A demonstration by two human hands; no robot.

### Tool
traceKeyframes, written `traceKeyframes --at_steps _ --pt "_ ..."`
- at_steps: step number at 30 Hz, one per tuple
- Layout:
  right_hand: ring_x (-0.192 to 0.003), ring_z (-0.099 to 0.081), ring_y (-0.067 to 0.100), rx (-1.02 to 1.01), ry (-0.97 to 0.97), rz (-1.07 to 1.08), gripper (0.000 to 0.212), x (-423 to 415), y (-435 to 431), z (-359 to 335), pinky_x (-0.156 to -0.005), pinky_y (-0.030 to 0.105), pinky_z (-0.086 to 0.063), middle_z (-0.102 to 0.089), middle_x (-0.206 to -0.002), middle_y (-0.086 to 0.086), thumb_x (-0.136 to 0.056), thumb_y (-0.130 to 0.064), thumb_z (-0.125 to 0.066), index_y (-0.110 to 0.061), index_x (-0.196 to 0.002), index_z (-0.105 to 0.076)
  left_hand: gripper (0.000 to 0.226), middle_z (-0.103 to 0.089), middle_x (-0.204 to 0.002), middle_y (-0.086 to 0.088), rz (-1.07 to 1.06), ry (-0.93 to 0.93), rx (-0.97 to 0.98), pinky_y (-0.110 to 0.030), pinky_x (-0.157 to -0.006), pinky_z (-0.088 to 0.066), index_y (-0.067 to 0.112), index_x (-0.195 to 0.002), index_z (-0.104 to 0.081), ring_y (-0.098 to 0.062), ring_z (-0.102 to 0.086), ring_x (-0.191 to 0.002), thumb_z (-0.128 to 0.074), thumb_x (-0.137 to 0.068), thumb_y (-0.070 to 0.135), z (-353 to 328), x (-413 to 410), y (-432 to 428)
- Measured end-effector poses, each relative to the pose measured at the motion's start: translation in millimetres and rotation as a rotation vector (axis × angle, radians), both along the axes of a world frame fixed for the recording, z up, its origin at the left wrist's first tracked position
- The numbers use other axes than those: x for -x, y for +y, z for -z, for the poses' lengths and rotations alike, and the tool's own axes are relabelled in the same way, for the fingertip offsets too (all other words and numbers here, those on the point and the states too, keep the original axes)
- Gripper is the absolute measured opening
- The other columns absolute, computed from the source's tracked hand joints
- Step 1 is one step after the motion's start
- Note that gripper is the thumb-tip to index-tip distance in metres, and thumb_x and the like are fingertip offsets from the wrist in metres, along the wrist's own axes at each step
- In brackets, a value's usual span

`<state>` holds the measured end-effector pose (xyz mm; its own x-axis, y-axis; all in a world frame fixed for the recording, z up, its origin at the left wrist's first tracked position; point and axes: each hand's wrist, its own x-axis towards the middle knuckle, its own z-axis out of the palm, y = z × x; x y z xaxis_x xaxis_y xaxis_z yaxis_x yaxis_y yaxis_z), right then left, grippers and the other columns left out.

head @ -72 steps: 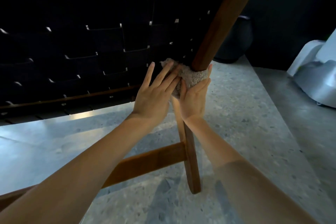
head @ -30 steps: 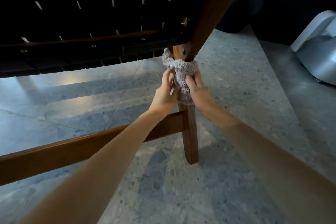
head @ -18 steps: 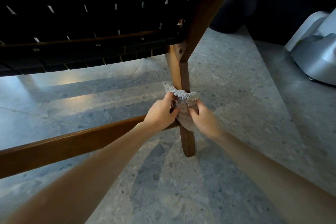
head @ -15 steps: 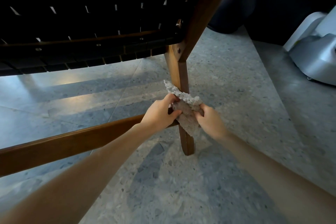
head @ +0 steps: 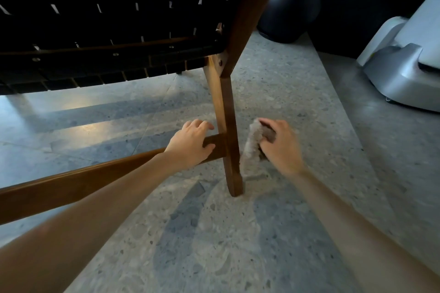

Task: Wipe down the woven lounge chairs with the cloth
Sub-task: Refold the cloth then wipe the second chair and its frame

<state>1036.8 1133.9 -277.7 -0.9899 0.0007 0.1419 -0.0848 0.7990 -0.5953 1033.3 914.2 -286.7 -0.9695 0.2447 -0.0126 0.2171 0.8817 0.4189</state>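
Observation:
The lounge chair has a black woven seat (head: 107, 19) and a brown wooden frame. Its rear leg (head: 226, 114) stands on the floor, and a wooden crossbar (head: 83, 178) joins it from the left. My left hand (head: 192, 143) grips the crossbar close to the leg, fingers curled over its top. My right hand (head: 281, 145) holds the fluffy grey cloth (head: 252, 145) just to the right of the leg. The cloth hangs bunched beside the wood, and whether it touches the leg is unclear.
The floor (head: 214, 245) is grey speckled stone. A dark round pot (head: 292, 7) stands behind the chair. A silver and white machine (head: 404, 66) sits on the floor at the right edge.
Both hands slid the cloth down the leg, then parted. My left hand let go of the cloth and took hold of the crossbar. My right hand carried the cloth to the leg's right side.

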Motion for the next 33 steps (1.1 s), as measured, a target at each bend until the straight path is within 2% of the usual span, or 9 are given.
traceKeyframes --at_steps 2,7,10,12,15,20,27,30,33 --pt "-0.109 -0.041 0.001 0.033 0.029 -0.037 0.046 11.5 -29.3 5.0 -0.077 0.001 -0.032 -0.044 -0.136 -0.001 -0.094 -0.022 -0.053 -0.023 -0.139 -0.045 0.050 -0.037 -0.146 -0.003 -0.037 -0.047 0.037 -0.037 -0.109 -0.035 0.021 -0.142 -0.036 -0.024 -0.033 -0.136 -0.054 -0.096 0.032 3.8 0.1 -8.7" --pt "-0.135 -0.039 0.019 0.177 0.067 0.019 0.075 28.9 -84.6 39.7 -0.097 0.016 -0.029 -0.037 -0.148 0.009 -0.093 -0.037 -0.059 -0.010 -0.151 -0.021 0.050 -0.038 -0.145 -0.004 -0.070 -0.117 0.054 -0.036 -0.105 -0.037 0.021 -0.144 -0.031 -0.024 -0.038 -0.132 -0.048 -0.098 0.032 18.0 -9.3 -39.7" --pt "-0.130 -0.046 0.020 0.239 0.080 0.034 0.071 31.2 -78.7 60.3 -0.100 0.019 -0.036 -0.046 -0.143 0.009 -0.093 -0.040 -0.057 -0.008 -0.148 -0.026 0.049 -0.043 -0.141 -0.002 -0.066 -0.097 0.103 -0.035 -0.103 -0.037 0.023 -0.144 -0.032 -0.022 -0.044 -0.128 -0.045 -0.099 0.039 28.8 -18.2 -54.2" --pt "-0.120 -0.055 0.020 0.246 0.101 0.021 0.065 26.8 -75.3 70.3 -0.090 0.021 -0.045 -0.054 -0.135 0.008 -0.093 -0.042 -0.054 -0.009 -0.144 -0.032 0.051 -0.045 -0.140 0.000 -0.071 -0.061 0.136 -0.035 -0.103 -0.036 0.025 -0.144 -0.033 -0.021 -0.046 -0.126 -0.043 -0.098 0.045 32.2 -20.8 -61.7" --pt "-0.111 -0.061 0.025 0.172 0.127 0.029 0.060 10.9 -72.2 87.6 -0.079 0.021 -0.045 -0.057 -0.130 0.011 -0.095 -0.040 -0.048 -0.009 -0.144 -0.033 0.051 -0.048 -0.139 0.001 -0.050 -0.007 0.165 -0.035 -0.104 -0.036 0.025 -0.144 -0.033 -0.020 -0.047 -0.126 -0.038 -0.099 0.049 34.7 -24.1 -63.4" --pt "-0.121 -0.047 0.033 -0.009 -0.058 -0.010 0.066 -29.1 -47.0 131.2 -0.101 0.041 -0.040 -0.049 -0.131 0.019 -0.094 -0.034 -0.055 0.001 -0.143 -0.029 0.052 -0.048 -0.141 0.001 -0.055 0.044 0.182 -0.036 -0.107 -0.033 0.025 -0.145 -0.032 -0.020 -0.045 -0.130 -0.036 -0.099 0.049 35.0 -27.8 -57.7" --pt "-0.114 -0.047 0.028 -0.252 -0.212 -0.064 0.049 -26.6 -36.3 102.7 -0.092 0.036 -0.043 -0.047 -0.125 0.013 -0.094 -0.038 -0.056 -0.007 -0.127 -0.036 0.055 -0.042 -0.145 -0.004 -0.012 -0.101 0.152 -0.036 -0.109 -0.032 0.022 -0.151 -0.022 -0.024 -0.040 -0.133 -0.042 -0.101 0.036 19.7 -31.3 -59.4" --pt "-0.116 -0.046 0.025 0.024 -0.054 0.001 0.052 -30.7 -33.7 76.5 -0.094 0.032 -0.041 -0.043 -0.125 0.011 -0.089 -0.028 -0.064 -0.008 -0.127 -0.035 0.064 -0.038 -0.147 -0.006 -0.007 -0.196 0.032 -0.031 -0.104 -0.036 0.022 -0.152 -0.020 -0.024 -0.040 -0.131 -0.052 -0.097 0.034 7.9 -35.0 -57.7" --pt "-0.112 -0.047 0.023 0.485 -0.082 0.040 0.040 -26.7 -43.8 30.5 -0.093 0.035 -0.046 -0.042 -0.119 0.007 -0.087 -0.025 -0.057 -0.022 -0.120 -0.034 0.092 -0.025 -0.154 -0.002 0.025 -0.393 -0.231 -0.027 -0.103 -0.033 0.026 -0.153 -0.013 -0.021 -0.032 -0.137 -0.070 -0.083 0.043 -10.2 -41.3 -48.7"
